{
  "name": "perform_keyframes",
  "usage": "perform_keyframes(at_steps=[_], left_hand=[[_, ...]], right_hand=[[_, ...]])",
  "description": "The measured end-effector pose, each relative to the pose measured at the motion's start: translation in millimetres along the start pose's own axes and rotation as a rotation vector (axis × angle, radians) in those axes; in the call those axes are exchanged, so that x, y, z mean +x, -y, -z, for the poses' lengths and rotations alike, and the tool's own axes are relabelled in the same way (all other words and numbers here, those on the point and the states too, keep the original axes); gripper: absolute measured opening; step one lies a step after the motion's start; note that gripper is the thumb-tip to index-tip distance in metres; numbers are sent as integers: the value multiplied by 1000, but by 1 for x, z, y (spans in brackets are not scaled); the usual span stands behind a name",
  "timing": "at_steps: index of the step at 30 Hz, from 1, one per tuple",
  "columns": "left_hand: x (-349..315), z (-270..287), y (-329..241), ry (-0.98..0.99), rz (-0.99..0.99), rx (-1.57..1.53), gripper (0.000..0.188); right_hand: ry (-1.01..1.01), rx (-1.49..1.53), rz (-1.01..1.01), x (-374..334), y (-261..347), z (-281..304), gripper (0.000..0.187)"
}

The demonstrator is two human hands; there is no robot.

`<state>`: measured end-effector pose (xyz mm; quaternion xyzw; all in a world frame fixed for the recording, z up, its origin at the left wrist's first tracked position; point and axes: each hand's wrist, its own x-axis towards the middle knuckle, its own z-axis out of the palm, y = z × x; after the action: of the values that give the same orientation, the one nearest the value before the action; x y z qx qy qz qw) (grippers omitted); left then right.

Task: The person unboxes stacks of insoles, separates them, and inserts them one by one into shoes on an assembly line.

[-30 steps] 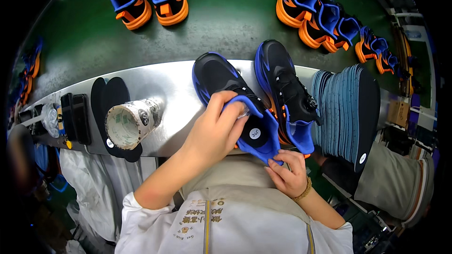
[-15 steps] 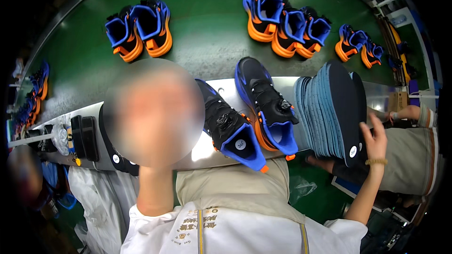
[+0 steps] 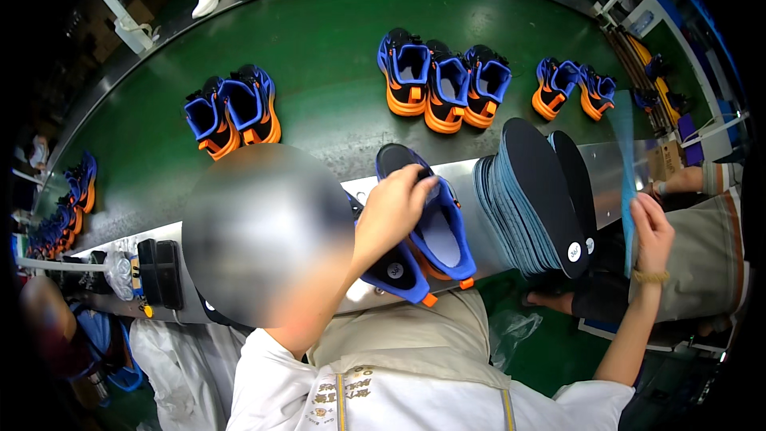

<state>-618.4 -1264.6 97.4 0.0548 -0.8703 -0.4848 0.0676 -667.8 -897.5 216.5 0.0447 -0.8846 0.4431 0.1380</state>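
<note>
My left hand (image 3: 396, 203) is closed over the tongue and laces of a black and blue sneaker (image 3: 440, 235) lying on the metal ledge in front of me. That shoe's opening faces me and its light inner bottom shows. Beside it on the left stands the mating sneaker (image 3: 393, 270), partly behind my forearm, with a round white sticker inside. My right hand (image 3: 653, 231) pinches a thin blue insole (image 3: 627, 175), held upright and seen nearly edge-on. Between the hands, a stack of insoles (image 3: 531, 199), black on top with blue layers, leans on the ledge.
Several blue-orange sneakers (image 3: 443, 84) stand on the green belt (image 3: 327, 40) beyond the metal ledge (image 3: 171, 231). Two dark phones (image 3: 159, 273) lie at left. A blurred disc hides part of the ledge. Another person's leg (image 3: 686, 227) is close at right.
My left hand has come from the left onto the sneaker. My right hand, earlier open beside the stack, now holds an insole farther right. The view has shifted, showing more of the far belt.
</note>
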Motion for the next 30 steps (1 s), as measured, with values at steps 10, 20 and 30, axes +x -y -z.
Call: perform_keyframes(at_steps=[10, 20, 30], left_hand=[[7, 4, 7, 223, 122, -50, 36], [2, 6, -18, 304, 134, 147, 41], [9, -10, 15, 238, 118, -162, 29]], right_hand=[[1203, -304, -99, -47, 79, -134, 18], [612, -496, 849, -88, 26, -199, 21], [984, -583, 604, -75, 37, -167, 15]])
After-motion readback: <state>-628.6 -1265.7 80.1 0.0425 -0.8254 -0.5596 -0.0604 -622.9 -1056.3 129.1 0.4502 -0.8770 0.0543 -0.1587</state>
